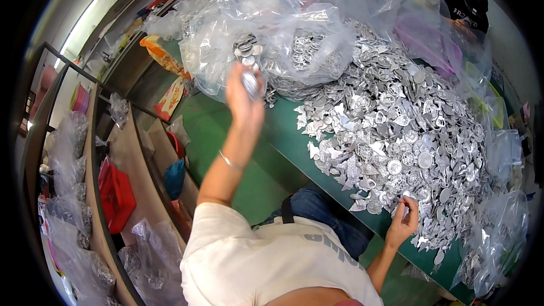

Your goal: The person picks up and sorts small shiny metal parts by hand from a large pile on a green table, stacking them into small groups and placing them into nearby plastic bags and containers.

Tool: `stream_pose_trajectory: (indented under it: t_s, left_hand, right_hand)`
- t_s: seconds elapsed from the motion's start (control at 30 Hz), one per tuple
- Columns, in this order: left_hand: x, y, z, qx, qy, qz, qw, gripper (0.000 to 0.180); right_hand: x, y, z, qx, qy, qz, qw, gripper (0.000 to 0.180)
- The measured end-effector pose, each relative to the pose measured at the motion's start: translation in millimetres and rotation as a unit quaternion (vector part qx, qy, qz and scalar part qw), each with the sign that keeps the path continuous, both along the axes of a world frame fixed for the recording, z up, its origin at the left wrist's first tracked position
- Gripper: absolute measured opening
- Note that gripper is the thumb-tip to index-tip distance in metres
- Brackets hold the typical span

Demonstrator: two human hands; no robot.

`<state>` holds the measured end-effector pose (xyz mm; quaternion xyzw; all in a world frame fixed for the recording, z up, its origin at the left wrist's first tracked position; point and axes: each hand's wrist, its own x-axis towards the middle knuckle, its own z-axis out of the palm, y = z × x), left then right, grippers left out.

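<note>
My left hand, a little smeared by motion, is at the mouth of a clear plastic bag at the table's far left. Its fingers are closed around shiny round metal discs. More discs show inside the bag just beyond the fingers. Over the near edge of a big heap of silver metal pieces, my right hand pinches a small silver piece between thumb and fingertips. Round medallions and irregular flat shapes make up the heap.
Another clear bag with metal rings stands beside the first. The green table runs diagonally. Shelving with a red bin and plastic bags is at left. A person in black is at the far right, beyond more bags.
</note>
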<state>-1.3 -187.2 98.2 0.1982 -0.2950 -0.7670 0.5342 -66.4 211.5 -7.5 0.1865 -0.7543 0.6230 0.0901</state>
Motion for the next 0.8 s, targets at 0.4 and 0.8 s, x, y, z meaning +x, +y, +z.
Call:
stream_pose_trajectory:
  t_s: [0.4, 0.8]
  left_hand:
    - [-60, -205, -40, -0.215, -0.294, 0.08, 0.928, 0.047]
    - [-51, -22, 20, -0.279, -0.157, 0.165, 0.933, 0.046]
  right_hand:
    - [1, -8, 2, -0.051, -0.086, 0.022, 0.995, 0.01]
    - [-34, 84, 18, -0.029, -0.071, -0.251, 0.965, 0.016]
